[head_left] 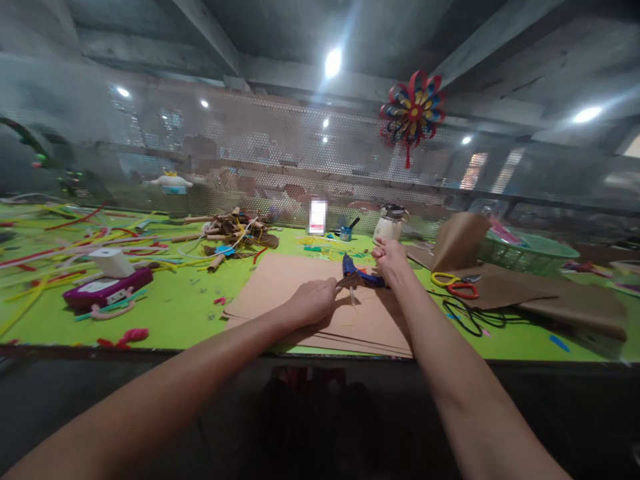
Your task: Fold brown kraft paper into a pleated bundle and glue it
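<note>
My left hand (316, 300) is closed, pinching a small dark-brown piece (349, 280) that looks like paper or card. Just right of it, my right hand (393, 261) is raised with its fingers curled together; whatever they hold is too small to make out. Between the two hands is a blue glue gun (349, 265), its body partly behind the brown piece and reaching towards my right wrist. Under both hands lie stacked sheets of tan kraft paper (280, 288), with a pale thin bit on top.
Yellow and red scissors (463, 289) and a black cord (467, 319) lie on the right, by brown paper (565, 300) and a green basket (540, 252). Behind stand a cream jug (387, 227) and a phone (317, 217). A purple power strip (107, 288) and pipe cleaners (30, 260) lie left.
</note>
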{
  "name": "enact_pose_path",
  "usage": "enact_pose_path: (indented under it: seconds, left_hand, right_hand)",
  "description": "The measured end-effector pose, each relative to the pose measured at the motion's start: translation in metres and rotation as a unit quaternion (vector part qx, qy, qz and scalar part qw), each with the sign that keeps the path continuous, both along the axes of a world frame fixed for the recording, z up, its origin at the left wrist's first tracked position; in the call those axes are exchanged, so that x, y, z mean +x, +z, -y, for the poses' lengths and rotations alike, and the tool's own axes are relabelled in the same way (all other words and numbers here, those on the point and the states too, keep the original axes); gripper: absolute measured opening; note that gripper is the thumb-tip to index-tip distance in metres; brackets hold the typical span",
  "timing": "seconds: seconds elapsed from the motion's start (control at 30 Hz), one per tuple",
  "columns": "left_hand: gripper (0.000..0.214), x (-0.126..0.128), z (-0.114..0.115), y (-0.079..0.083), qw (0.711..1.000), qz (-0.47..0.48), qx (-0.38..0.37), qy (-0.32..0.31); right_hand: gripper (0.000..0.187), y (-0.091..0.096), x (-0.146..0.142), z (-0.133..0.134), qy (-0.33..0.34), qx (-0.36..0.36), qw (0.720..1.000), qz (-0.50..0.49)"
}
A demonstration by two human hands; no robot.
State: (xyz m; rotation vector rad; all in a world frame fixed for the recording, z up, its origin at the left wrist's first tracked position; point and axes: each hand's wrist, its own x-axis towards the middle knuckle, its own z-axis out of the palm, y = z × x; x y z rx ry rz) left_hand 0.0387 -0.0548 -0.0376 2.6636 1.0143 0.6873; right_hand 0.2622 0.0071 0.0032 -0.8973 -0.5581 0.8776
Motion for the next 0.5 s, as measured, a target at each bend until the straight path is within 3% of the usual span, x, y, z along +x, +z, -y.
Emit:
enact_pose_path:
  seconds: [0.07, 0.1, 0.17, 0.23, 0.3, 0.4, 0.5]
  left_hand:
    - [0.022, -0.004, -0.008, 0.004, 0.989, 0.103, -0.1, -0.025]
    - [0.021, -0.007, -0.013, 0.006, 0.97, 0.16, -0.176, -0.044]
    - [0.023, -0.014, -0.025, 0.013, 0.9, 0.259, -0.345, -0.065]
    - [0.027, -0.021, -0.035, 0.019, 0.854, 0.306, -0.416, -0.061]
    - [0.028, -0.028, -0.042, 0.024, 0.796, 0.371, -0.475, -0.046]
    - [0.028, -0.033, -0.046, 0.029, 0.668, 0.482, -0.565, -0.043]
    - [0.031, -0.035, -0.048, 0.033, 0.607, 0.533, -0.584, -0.071]
  right_hand:
    - [0.015, 0.001, -0.008, 0.003, 0.025, -0.015, 0.999, 0.02]
    - [0.016, 0.002, -0.011, 0.005, 0.041, -0.021, 0.998, 0.032]
    - [0.015, 0.004, -0.014, 0.01, 0.072, -0.03, 0.995, 0.064]
    - [0.009, 0.007, -0.01, 0.016, 0.076, -0.044, 0.991, 0.106]
    - [0.006, 0.011, -0.002, 0.02, 0.027, -0.059, 0.987, 0.145]
    - [0.01, 0.017, 0.005, 0.022, -0.086, -0.062, 0.978, 0.179]
    - [0.011, 0.022, -0.014, 0.03, -0.197, -0.001, 0.944, 0.264]
